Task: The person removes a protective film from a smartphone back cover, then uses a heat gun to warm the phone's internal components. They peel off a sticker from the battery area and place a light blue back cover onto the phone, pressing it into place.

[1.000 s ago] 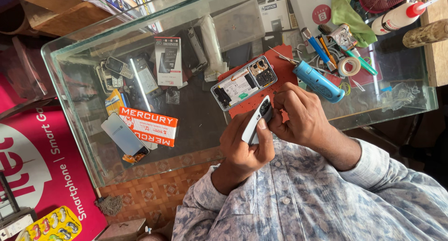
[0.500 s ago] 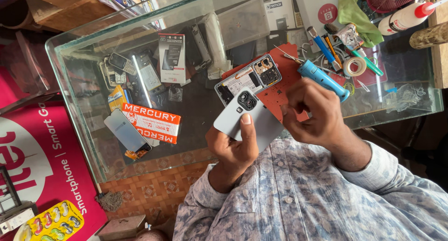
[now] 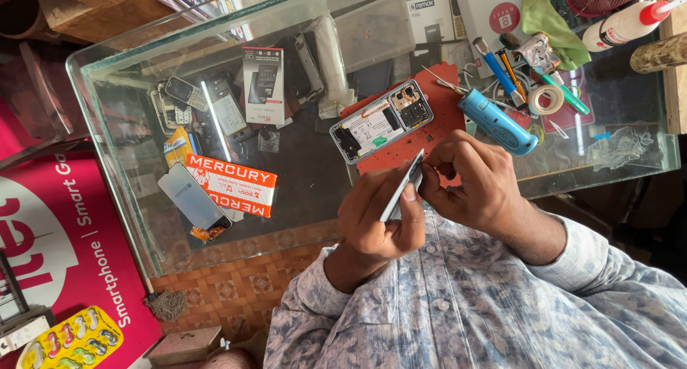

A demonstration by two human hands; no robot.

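Note:
My left hand grips a thin silver phone back cover, held edge-on above the glass counter's near edge. My right hand pinches the cover's upper end with its fingertips. Just beyond both hands an opened phone, its insides showing, lies on a red mat on the glass counter. A blue electric screwdriver rests beside the mat, to the right of the opened phone.
Under the glass sit small phones, a boxed item, an orange-and-white card and a loose screen. A tape roll, brush, green cloth and glue bottle crowd the far right.
The back cover, seen flat with its camera ring half a second ago, is now turned edge-on. My right hand has closed onto its upper end.

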